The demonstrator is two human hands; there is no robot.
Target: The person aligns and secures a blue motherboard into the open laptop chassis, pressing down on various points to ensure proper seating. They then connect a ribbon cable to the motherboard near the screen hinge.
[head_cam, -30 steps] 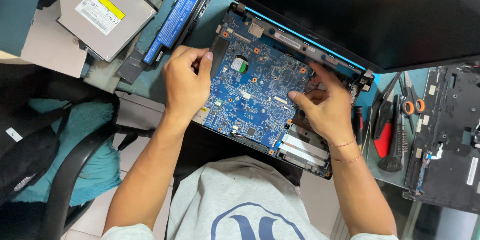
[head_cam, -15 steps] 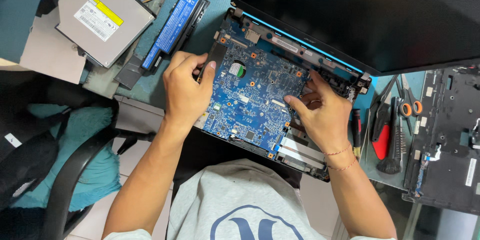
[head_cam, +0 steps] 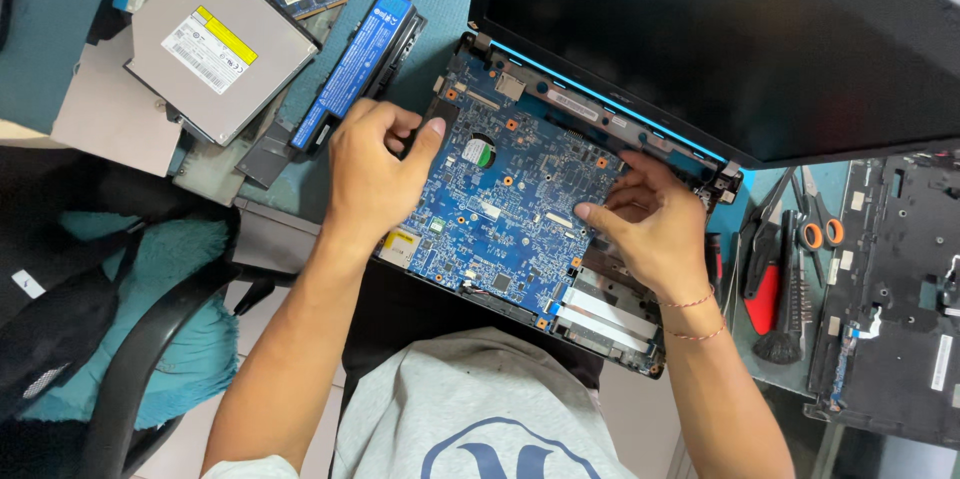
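1. Tabletop (head_cam: 40,49) with a teal cover carries a stripped-down laptop; its dark screen (head_cam: 720,39) lies folded back, away from the person.
2. A blue circuit board (head_cam: 510,209) sits in the open laptop base (head_cam: 620,334), at the tabletop's near edge just above the person's lap.
3. The left hand (head_cam: 372,174) grips the board's left edge, fingers curled over it and thumb pressed on the upper corner.
4. The right hand (head_cam: 650,224) rests on the board's right side, fingertips (head_cam: 590,211) pressing down on it, clamped on nothing that I can see.
5. A silver disc drive (head_cam: 220,39) and a long black-and-blue battery (head_cam: 360,59) lie to the left of the board.
6. To the right lie scissors (head_cam: 815,219), a red-handled tool (head_cam: 765,289), a small brush (head_cam: 785,324) and a black casing panel (head_cam: 890,309).
7. A black chair (head_cam: 110,339) with teal cloth stands at lower left.
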